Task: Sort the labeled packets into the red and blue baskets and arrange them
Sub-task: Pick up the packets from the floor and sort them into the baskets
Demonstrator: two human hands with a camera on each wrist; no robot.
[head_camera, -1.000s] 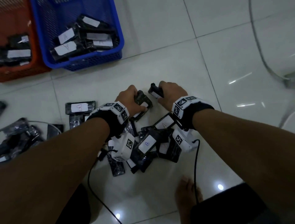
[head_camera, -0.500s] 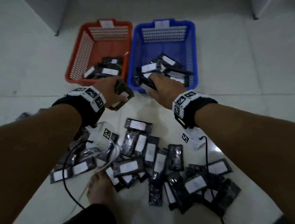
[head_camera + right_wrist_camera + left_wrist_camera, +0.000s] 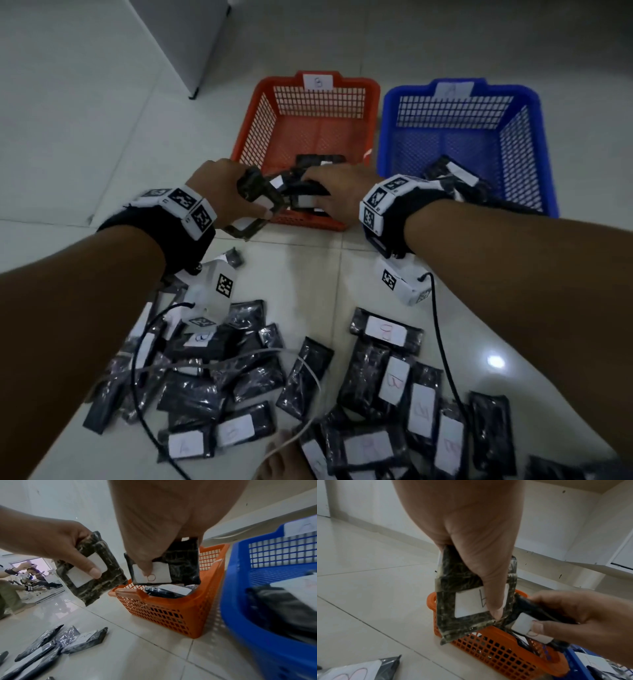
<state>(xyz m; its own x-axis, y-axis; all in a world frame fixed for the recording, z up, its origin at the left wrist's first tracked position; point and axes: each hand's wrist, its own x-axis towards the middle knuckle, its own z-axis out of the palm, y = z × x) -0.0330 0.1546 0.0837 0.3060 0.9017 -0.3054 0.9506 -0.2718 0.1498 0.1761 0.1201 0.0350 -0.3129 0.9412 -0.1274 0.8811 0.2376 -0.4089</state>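
Each hand pinches one labeled packet above the red basket's (image 3: 301, 221) near rim: left hand (image 3: 219, 186), right hand (image 3: 339, 188). The packets look light, crinkly and slippery; pinching a flat face near an edge suits them.

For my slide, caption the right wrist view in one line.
Both hands hold labeled packets, left hand beside and right hand above the red basket.

Two baskets (image 3: 253, 137), two hands (image 3: 219, 185), many packets (image 3: 387, 330), uncountable.
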